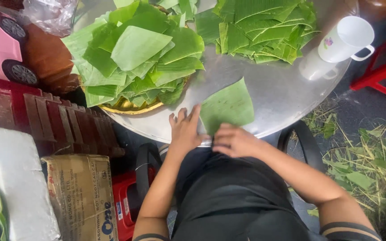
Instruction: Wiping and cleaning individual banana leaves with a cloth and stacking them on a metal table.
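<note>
Two bare hands at the near rim of a round shiny metal tabletop [282,98], working a single cut green banana-leaf piece [227,106] lying flat on that rim. Beyond, a heap of green leaf pieces on a gold-rimmed tray [132,108] at left, another loose green leaf pile [264,29] at top. At right, two white plastic mugs [342,42] tipped on their sides. Left hand [185,131] flat, fingers spread, grip open, pressing beside the leaf's near-left edge. Right hand [233,140] curled at the leaf's near edge, grip hard to tell.
</note>
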